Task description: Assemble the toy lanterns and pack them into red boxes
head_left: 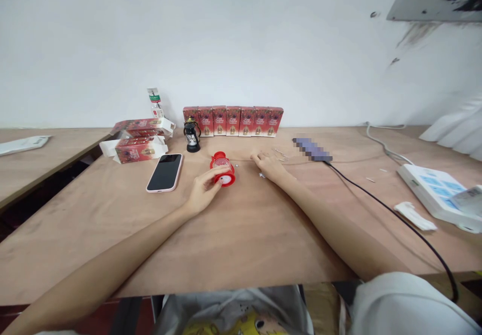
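Observation:
A small red lantern [218, 160] lies tipped on the table, its white round base facing me. My left hand [203, 190] is closed around its near side, thumb and fingers at the base. To the right of the lantern, my right hand [270, 168] rests low over the tabletop with its fingers drawn together. Whatever is between those fingertips, if anything, is too small to make out. Several thin pale sticks [281, 155] lie just beyond this hand, and a tiny white piece [262, 175] sits by its near edge. A black lantern [192, 135] stands upright behind, to the left.
Several red printed boxes [233, 121] stand in a row near the wall. Opened boxes [141, 149] lie at left, by a clear bottle [155, 103]. A phone [164, 173] is left of my left hand. At right are a cabled, blurred device [312, 149] and a white power strip [433, 189].

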Available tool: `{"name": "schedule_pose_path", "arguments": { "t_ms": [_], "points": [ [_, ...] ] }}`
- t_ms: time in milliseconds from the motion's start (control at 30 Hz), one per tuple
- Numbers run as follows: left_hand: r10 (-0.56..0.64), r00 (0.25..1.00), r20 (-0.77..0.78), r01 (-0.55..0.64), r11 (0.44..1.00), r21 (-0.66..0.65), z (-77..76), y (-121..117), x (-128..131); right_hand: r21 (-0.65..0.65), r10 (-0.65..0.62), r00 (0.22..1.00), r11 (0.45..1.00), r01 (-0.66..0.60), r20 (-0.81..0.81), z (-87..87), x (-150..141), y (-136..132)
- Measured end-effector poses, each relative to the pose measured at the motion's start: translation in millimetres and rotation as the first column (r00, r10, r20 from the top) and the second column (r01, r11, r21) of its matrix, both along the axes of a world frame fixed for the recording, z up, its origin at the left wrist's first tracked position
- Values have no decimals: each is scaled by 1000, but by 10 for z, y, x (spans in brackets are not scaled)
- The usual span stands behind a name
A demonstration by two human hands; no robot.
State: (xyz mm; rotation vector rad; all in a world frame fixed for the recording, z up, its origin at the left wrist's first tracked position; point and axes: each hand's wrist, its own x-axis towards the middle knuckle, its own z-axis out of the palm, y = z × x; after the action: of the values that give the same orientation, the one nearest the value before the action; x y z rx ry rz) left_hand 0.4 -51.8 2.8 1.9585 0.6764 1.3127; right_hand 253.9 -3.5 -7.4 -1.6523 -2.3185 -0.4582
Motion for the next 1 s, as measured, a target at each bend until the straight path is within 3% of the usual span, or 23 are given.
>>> {"name": "schedule_pose_path", "arguments": {
  "t_ms": [500, 600, 667, 767, 900, 1000],
  "points": [
    [22, 999, -26, -21, 998, 57, -65, 57, -24, 182, 11, 956, 982, 44, -294, -145, 135, 76],
    [53, 999, -8, -53, 998, 32, -65, 58, -22, 275, 87, 928, 961, 17, -361, -133, 73, 11],
    [75, 997, 2, -75, 997, -6, -65, 53, -25, 419, 232, 882, 907, -43, -411, -114, -45, -91],
    [132, 991, -21, -132, 991, 7, -76, 51, -37, 609, 433, 812, 784, -123, -393, -70, -336, -313],
    [190, 981, -43, -188, 981, 48, -95, 57, -48, 712, 643, 698, 646, -274, -315, -6, -727, -566],
    [207, 976, -62, -204, 978, 42, -77, 38, -41, 715, 707, 637, 613, -334, -308, 17, -851, -637]
  ]
}}
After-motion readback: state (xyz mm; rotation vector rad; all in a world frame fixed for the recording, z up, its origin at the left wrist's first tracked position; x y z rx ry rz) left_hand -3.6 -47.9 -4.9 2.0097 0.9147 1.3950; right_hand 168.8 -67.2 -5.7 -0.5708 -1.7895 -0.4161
